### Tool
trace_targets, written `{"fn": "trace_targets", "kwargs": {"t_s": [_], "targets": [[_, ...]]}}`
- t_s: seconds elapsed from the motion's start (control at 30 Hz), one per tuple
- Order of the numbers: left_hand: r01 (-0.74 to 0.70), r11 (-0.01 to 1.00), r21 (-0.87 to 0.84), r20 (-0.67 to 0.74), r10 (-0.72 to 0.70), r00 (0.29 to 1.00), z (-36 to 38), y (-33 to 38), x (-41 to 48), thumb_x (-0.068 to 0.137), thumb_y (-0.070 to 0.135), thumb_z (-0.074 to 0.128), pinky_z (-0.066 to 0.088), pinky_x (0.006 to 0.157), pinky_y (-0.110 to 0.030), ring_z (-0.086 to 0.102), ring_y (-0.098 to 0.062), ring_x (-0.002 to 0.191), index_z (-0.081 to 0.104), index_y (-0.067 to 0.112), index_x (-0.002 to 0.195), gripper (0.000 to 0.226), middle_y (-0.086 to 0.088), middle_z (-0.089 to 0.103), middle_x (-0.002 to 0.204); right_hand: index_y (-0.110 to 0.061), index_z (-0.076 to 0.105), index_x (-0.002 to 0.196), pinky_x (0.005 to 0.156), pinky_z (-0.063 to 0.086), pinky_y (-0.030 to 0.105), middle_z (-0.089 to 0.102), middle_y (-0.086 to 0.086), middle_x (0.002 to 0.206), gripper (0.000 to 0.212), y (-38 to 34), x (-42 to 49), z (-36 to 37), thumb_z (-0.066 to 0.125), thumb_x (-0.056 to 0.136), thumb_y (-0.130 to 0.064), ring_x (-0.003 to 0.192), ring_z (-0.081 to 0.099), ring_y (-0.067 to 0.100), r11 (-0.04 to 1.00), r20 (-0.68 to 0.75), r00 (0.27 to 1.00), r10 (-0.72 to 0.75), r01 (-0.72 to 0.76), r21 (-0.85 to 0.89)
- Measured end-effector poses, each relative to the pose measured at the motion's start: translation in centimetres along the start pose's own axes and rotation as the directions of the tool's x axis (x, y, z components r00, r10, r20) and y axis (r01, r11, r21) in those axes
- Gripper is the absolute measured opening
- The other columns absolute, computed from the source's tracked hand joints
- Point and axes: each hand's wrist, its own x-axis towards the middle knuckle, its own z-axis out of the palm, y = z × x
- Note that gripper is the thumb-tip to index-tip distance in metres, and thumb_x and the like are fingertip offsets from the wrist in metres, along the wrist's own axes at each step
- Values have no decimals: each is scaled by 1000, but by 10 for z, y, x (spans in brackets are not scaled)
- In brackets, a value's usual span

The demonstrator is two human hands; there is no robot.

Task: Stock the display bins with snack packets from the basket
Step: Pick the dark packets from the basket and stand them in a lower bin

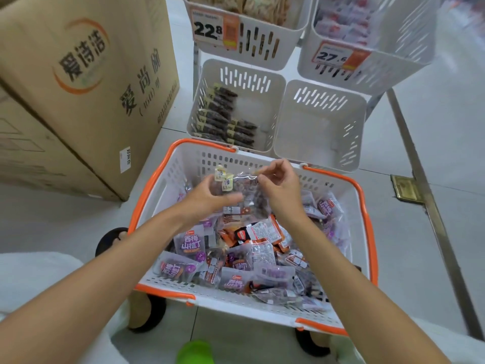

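Observation:
A white basket with an orange rim [162, 177] sits on the floor, full of purple, orange and clear snack packets [252, 248]. Above its far end both my hands hold a small bunch of clear packets with dark snacks and yellow labels [237, 183]. My left hand [210, 198] grips them from the left. My right hand [278, 185] pinches their top edge. Beyond the basket stand two lower white bins: the left bin [273, 82] holds rows of the same dark packets [225, 116], the right bin [359, 111] has nothing in it.
A large cardboard box [78, 82] stands at the left. Two upper bins with price tags 22.8 [215, 30] and 27.6 [338, 56] hold other snacks. A metal floor strip [425, 179] runs along the right. Dark sandals [110, 240] show beside and under the basket.

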Motion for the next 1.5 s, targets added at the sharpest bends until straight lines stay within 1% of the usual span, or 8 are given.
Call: {"fn": "trace_targets", "kwargs": {"t_s": [0.1, 0.27, 0.53, 0.73, 0.87, 1.03, 1.17, 1.5], "targets": [[-69, 997, 22, -31, 70, 997, -3, -1, 3, 63, 40, 87, 54, 89, -26, 63, -7, 108, 47, 32, 132, 80, 12, 63, 119, -20, 54, 98, 94, 52, 36, 65, 3, 104, 24, -6, 7, 9, 62, 89, 1, 100, 63, 13, 996, 34, 996, -76, 78, -39], [-195, 974, 118, 26, 193, 981, -26, 14, 9, 80, 25, 81, 48, 70, -6, 65, 10, 93, 49, 41, 121, 54, 22, 69, 106, -35, 45, 141, 107, 41, 28, 39, -7, 149, 70, -21, 37, 1, 78, 80, -42, 127, 40, 3, 834, 514, 854, 79, 226, -503], [-221, 950, 219, 86, 207, 975, -46, 38, 41, 70, 21, 90, 54, 91, -23, 64, -2, 110, 40, 28, 136, 82, 11, 63, 123, -33, 56, 123, 79, 41, 7, 58, -8, 120, 51, -14, 67, 8, 82, 78, -32, 107, 55, -3, 905, 388, 921, -30, 189, -380], [-366, 827, 426, 111, 354, 929, -49, 89, 89, 64, 17, 92, 56, 94, -35, 61, -5, 113, 44, 31, 129, 81, 7, 61, 123, -26, 53, 130, 75, 59, 25, 65, -8, 113, 62, -46, 126, -7, 84, 76, -22, 101, 68, 17, 910, 516, 846, 132, 103, -401], [-295, 692, 659, 17, 378, 925, -64, 114, 139, 66, 45, 88, 24, 120, -48, 17, -23, 150, 4, 31, 156, 125, 2, 13, 165, -15, 56, 133, 91, 51, 28, 59, -9, 120, 65, -47, 174, -9, 84, 76, -27, 107, 60, 12, 859, 242, 969, -58, 172, -483], [-92, 398, 913, -27, 284, 958, -96, 98, 200, 73, 66, 72, 1, 122, -53, -9, -23, 153, -5, 27, 158, 121, 0, -6, 167, -18, 59, 130, 85, 41, 25, 60, 7, 116, 58, -15, 244, -6, 81, 77, -29, 102, 57, 20, 692, 67, 949, -308, 272, -669], [-67, 253, 965, 14, 205, 979, -111, 71, 235, 74, 77, 61, -8, 120, -56, -22, -23, 150, -8, 28, 157, 119, -1, -19, 164, -22, 49, 136, 84, 42, 35, 52, 9, 120, 56, 27, 290, 7, 72, 86, -35, 107, 57, 32, 490, 114, 977, -181, 190, -851], [-89, 210, 974, 11, 348, 937, -123, 27, 261, 74, 76, 62, -9, 121, -52, -27, -21, 148, -15, 27, 156, 123, 3, -29, 161, -16, 41, 140, 85, 34, 29, 49, 14, 127, 49, 73, 332, 17, 58, 97, -32, 105, 51, 26, 577, 301, 948, 100, 191, -794]]}}
